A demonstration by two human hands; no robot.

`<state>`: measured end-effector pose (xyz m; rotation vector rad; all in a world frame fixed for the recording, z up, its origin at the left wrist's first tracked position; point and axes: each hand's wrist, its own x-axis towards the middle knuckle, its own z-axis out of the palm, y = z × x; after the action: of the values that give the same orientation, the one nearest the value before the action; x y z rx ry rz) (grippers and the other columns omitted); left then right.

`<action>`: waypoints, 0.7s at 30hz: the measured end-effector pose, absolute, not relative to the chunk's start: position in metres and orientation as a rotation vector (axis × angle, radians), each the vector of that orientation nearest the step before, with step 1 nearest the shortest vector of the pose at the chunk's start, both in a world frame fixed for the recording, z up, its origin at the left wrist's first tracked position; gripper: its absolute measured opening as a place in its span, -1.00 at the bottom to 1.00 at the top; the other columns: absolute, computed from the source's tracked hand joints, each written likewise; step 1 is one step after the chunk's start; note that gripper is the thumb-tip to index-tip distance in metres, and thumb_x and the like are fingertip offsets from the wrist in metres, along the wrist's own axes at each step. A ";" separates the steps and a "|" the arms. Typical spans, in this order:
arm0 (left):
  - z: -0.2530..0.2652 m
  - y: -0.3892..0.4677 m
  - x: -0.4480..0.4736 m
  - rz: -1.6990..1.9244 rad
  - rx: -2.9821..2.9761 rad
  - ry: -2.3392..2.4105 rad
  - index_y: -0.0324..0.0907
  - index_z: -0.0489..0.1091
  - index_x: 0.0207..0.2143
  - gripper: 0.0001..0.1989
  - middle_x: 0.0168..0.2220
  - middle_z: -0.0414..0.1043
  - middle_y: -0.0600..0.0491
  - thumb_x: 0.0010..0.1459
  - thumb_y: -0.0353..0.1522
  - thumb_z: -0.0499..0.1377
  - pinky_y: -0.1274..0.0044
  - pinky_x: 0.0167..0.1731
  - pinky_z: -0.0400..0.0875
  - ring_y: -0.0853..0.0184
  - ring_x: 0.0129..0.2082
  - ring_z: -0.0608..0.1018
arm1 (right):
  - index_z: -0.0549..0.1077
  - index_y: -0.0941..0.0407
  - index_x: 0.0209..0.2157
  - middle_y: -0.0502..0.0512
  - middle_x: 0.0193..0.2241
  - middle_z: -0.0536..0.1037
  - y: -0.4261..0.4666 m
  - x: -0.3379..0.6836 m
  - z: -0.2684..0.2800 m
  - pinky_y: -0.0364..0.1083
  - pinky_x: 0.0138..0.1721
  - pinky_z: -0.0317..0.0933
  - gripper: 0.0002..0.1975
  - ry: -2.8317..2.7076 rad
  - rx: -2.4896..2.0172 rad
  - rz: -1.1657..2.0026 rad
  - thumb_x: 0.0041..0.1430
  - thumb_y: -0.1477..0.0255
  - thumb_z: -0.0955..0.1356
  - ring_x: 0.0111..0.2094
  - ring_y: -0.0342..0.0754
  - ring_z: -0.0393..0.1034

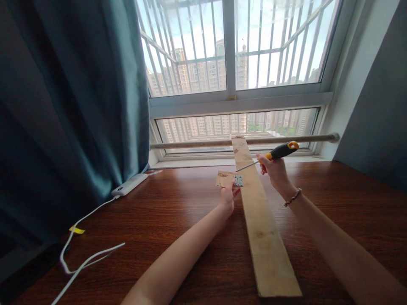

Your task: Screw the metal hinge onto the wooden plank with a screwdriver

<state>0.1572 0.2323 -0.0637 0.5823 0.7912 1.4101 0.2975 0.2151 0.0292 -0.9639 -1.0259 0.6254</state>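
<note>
A long wooden board [265, 224] lies across the table, its far end up by the window rail. At its left edge is a small wood block [222, 178], joined or butted to it under a metal hinge [238, 181]. My left hand [228, 195] grips the block from the near side, fingers closed beside the hinge. In my right hand [276, 171] is a screwdriver [280, 151] with a black and yellow handle, tilted so that its shaft points down and left. Its tip is close to the upper edge of the hinge; whether it touches, I cannot tell.
A white power strip [129, 184] with a white cable [65, 250] lies at the left, a yellow tag [76, 229] near the cable. Dark blue curtains [127, 97] hang on the left. A horizontal rail [190, 144] runs before the barred window.
</note>
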 end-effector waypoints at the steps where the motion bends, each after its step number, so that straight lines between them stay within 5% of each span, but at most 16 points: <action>1: -0.064 0.233 0.156 1.386 0.584 0.791 -0.23 0.38 -0.37 -0.83 -0.40 0.46 0.06 -0.10 -0.39 0.21 0.58 -0.42 0.36 0.43 -0.45 0.47 | 0.26 0.17 -0.70 -0.13 -0.81 0.22 0.215 0.298 0.028 -0.26 -0.79 0.00 -0.68 -1.032 -0.969 0.601 -0.14 0.29 0.41 -0.80 -0.31 0.04; 21: -0.070 0.230 0.147 1.116 0.635 0.673 -0.22 0.40 -0.39 -0.86 -0.38 0.47 0.03 -0.02 -0.33 0.19 0.58 -0.40 0.33 0.41 -0.45 0.48 | 0.24 0.16 -0.72 -0.12 -0.81 0.23 0.221 0.295 0.015 -0.25 -0.79 0.03 -0.65 -1.104 -1.003 0.596 -0.11 0.26 0.40 -0.80 -0.29 0.08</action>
<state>0.1474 0.2303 -0.0697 0.6351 0.6728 1.1159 0.2953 0.2209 0.0146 -1.0029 -1.1043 0.5962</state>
